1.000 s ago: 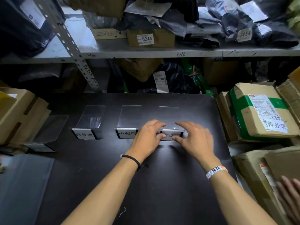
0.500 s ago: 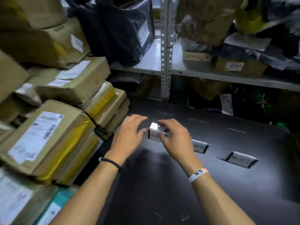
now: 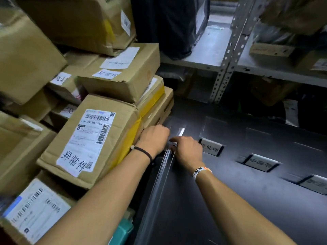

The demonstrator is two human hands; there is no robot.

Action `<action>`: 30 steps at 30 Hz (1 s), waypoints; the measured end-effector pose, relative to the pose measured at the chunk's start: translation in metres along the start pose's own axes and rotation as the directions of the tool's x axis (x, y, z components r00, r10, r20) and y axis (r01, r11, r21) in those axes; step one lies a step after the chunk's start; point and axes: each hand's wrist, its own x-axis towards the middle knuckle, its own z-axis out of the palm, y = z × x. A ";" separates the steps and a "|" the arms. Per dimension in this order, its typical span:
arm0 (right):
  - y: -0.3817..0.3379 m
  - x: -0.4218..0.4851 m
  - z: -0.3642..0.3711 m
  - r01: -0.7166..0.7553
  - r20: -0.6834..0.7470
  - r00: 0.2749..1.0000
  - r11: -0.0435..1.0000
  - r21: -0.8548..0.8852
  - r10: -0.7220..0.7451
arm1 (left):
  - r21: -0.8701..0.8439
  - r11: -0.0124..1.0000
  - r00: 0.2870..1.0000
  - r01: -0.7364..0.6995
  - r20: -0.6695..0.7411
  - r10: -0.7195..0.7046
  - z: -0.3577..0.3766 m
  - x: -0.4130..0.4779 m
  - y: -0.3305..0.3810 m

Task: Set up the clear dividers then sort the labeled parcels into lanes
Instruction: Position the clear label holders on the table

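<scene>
At the left edge of the black table (image 3: 247, 209), my left hand (image 3: 154, 138) and my right hand (image 3: 187, 150) both grip a clear divider (image 3: 163, 167), seen edge-on between them with its long edge running toward me. My fingers are curled around its far end. To the right, three clear dividers stand on the table with white labels: one (image 3: 211, 147), a second (image 3: 260, 162) and a third (image 3: 313, 183). A labeled cardboard parcel (image 3: 92, 138) with yellow tape lies right beside my left hand.
Several stacked cardboard parcels (image 3: 122, 75) crowd the table's left side. A metal shelf (image 3: 208, 55) with a perforated upright (image 3: 224, 68) runs behind the table and holds dark bags and boxes. A teal packet (image 3: 122, 230) lies low by the table edge.
My view swung left. Both hands left the labeled divider at the table's middle, moved to the left edge and took hold of another clear divider beside the parcel stack.
</scene>
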 end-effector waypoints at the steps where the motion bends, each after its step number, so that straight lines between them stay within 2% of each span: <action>1: 0.001 0.001 0.001 0.003 -0.016 1.000 1.000 -0.001 -0.003 | 0.023 1.000 1.000 -0.002 0.002 0.002 0.002 -0.001 0.000; 5: 0.005 -0.003 -0.006 0.034 -0.103 0.994 0.998 0.053 -0.029 | 0.063 0.998 1.000 0.002 -0.024 0.000 0.004 -0.001 0.002; 10: 0.016 -0.012 -0.028 0.072 -0.232 0.972 0.987 0.142 -0.038 | 0.087 0.995 0.969 -0.055 -0.235 0.074 -0.010 -0.012 0.009; 13: 0.026 -0.023 -0.053 0.109 -0.348 0.937 0.974 0.197 -0.034 | 0.019 0.995 0.897 -0.094 -0.433 0.093 -0.016 -0.023 0.023; 15: 0.037 -0.034 -0.076 0.134 -0.420 0.907 0.964 0.231 -0.025 | -0.165 0.974 0.819 -0.153 -0.573 0.031 -0.022 -0.032 0.038; 18: 0.070 -0.064 -0.113 0.146 -0.496 0.867 0.924 0.354 0.053 | -0.495 0.822 0.753 -0.283 -0.645 -0.129 -0.035 -0.042 0.077; 22: 0.147 -0.127 -0.154 0.099 -0.564 0.813 0.919 0.382 0.147 | -0.653 0.596 0.758 -0.467 -0.643 -0.111 -0.041 -0.043 0.170; 24: 0.198 -0.164 -0.168 0.044 -0.589 0.779 0.917 0.396 0.217 | -0.699 0.509 0.781 -0.502 -0.619 -0.080 -0.036 -0.041 0.231; 30: 0.342 -0.250 -0.188 -0.139 -0.571 0.732 0.902 0.408 0.371 | -0.738 0.438 0.829 -0.513 -0.558 0.031 -0.008 -0.033 0.405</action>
